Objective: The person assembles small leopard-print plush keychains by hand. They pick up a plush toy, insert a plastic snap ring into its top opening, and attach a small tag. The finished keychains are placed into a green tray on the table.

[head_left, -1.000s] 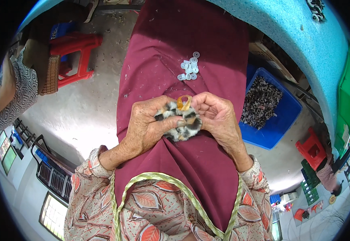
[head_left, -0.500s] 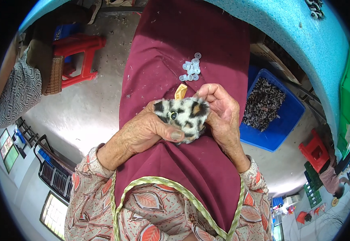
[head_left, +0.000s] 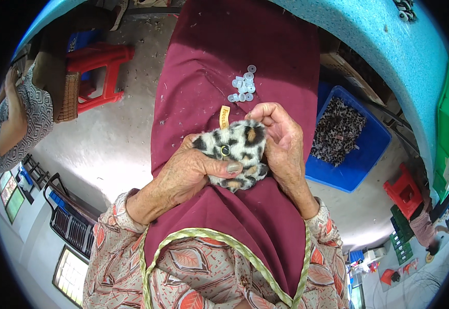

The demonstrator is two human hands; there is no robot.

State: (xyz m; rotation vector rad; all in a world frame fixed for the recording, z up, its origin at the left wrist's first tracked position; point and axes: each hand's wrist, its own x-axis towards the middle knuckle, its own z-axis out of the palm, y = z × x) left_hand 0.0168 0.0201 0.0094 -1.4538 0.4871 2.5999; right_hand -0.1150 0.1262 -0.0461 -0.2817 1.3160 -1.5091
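A small spotted plush piece (head_left: 237, 147), white with black and tan patches, is held over my lap. One round eye with a pale yellow ring shows on it, and a yellow fabric tag (head_left: 225, 117) sticks up from its far edge. My left hand (head_left: 191, 164) grips its left side, thumb pressed flat across the front. At its right side, my right hand (head_left: 281, 135) has its fingers curled, thumb and fingertips at the upper right corner; whatever lies behind the plush is hidden. Several translucent plastic washers (head_left: 243, 85) lie on the maroon apron (head_left: 198, 108) beyond the plush.
To the right, a blue bin (head_left: 332, 177) holds many spotted plush pieces. A blue speckled tabletop (head_left: 348, 31) curves round the far right, with a green tray (head_left: 448, 139) by it. Red stools (head_left: 98, 59) stand at left and right. Another person's arm (head_left: 14, 116) shows at far left.
The plush has turned and tilted slightly in my hands, showing more of its lower part, and its tag stands more upright. At far left, the other person's arm has come further into view.
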